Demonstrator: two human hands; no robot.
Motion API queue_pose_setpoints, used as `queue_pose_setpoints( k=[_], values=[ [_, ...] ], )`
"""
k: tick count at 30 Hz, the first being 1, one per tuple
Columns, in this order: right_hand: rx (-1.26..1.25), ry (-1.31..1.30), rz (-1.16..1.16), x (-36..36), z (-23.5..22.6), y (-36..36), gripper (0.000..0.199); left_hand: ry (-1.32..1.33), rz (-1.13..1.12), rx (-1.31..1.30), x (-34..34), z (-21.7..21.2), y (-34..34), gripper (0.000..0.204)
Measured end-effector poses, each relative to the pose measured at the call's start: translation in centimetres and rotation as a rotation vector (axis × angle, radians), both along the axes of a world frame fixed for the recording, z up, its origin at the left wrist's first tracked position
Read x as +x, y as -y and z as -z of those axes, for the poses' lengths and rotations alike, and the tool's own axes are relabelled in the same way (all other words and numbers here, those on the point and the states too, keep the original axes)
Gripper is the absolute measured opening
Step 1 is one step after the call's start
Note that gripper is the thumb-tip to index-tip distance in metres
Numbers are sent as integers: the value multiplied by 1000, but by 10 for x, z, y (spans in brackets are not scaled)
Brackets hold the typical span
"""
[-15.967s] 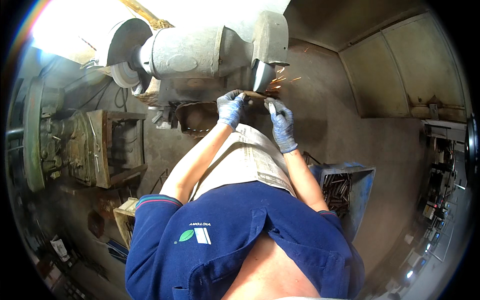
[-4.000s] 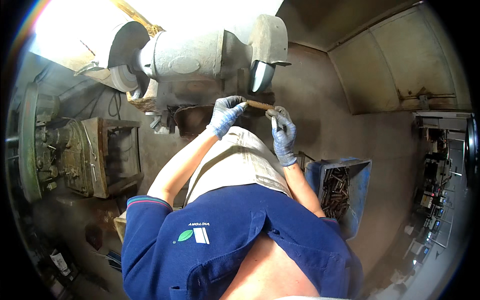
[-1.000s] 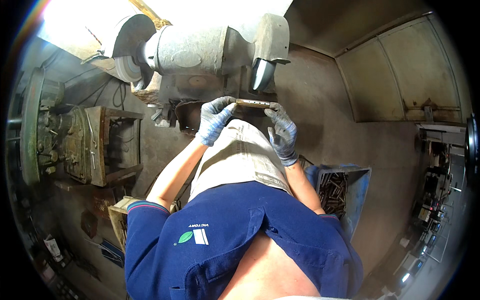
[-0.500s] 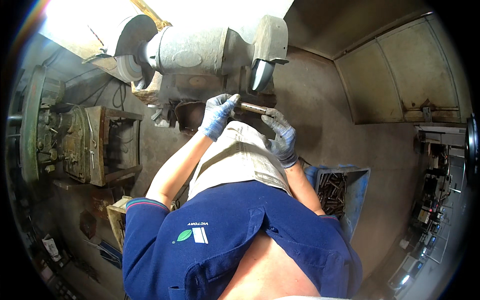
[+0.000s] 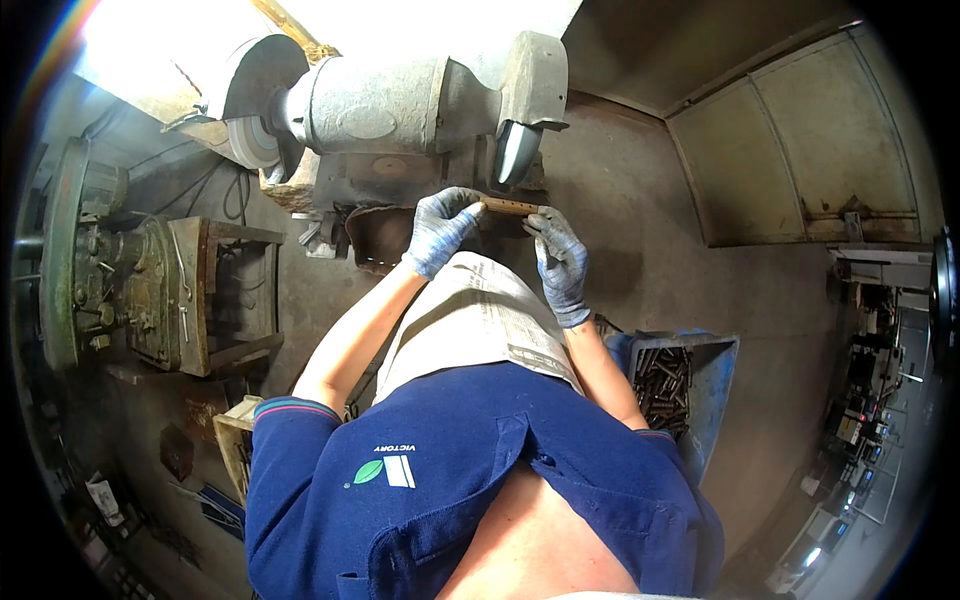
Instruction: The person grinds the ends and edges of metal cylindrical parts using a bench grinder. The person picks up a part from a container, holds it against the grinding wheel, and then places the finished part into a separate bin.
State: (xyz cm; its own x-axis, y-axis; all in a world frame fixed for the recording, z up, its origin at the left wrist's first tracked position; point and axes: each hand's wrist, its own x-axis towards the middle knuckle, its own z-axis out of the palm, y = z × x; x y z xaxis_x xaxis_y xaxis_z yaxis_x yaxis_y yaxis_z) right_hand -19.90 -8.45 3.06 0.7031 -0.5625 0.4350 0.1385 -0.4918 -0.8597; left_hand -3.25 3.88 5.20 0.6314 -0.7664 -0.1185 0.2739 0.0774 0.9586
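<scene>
Between my two gloved hands lies a short brownish metal tube [image 5: 510, 206] with a row of small holes along its side. My left hand [image 5: 440, 230] pinches its left end, fingers bent around it. At the other end, my right hand [image 5: 558, 255] grips with thumb and fingertips. The tube is roughly level, just in front of a bench grinder [image 5: 375, 105] and apart from it. The grinder's right wheel [image 5: 517, 152] shows beneath its guard, above and near the tube; the left wheel [image 5: 252, 142] is farther off.
A blue bin [image 5: 722, 375] holding many dark metal tubes [image 5: 662, 385] stands by my right forearm. Left of me is a green machine [image 5: 140, 290] on a metal stand. A cloth apron [image 5: 470, 315] covers my lap. A metal cabinet [image 5: 800, 150] stands at the far right.
The tube has turned about its length, so its row of holes now shows more plainly, and it lies more level. My right hand has risen slightly and shifted its fingers.
</scene>
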Motion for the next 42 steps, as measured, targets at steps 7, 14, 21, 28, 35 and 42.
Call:
queue_pose_setpoints(
  k=[7,14,21,28,35,42],
  values=[
    [294,22,108,20,15,14,16,-51,-74,84,5,32,26,11],
    [291,-46,134,17,31,34,16,-300,-76,-11,-1,49,50,10],
    [326,-127,101,23,42,36,19,-384,-166,37,-2,48,53,8],
    [357,-136,64,49,45,20,20,-254,-257,126,18,43,35,9],
    [347,-145,150,36,40,29,16,-236,-189,133,11,49,49,9],
    [526,-160,131,25,47,41,18,-394,-198,116,3,50,64,10]
  ],
)
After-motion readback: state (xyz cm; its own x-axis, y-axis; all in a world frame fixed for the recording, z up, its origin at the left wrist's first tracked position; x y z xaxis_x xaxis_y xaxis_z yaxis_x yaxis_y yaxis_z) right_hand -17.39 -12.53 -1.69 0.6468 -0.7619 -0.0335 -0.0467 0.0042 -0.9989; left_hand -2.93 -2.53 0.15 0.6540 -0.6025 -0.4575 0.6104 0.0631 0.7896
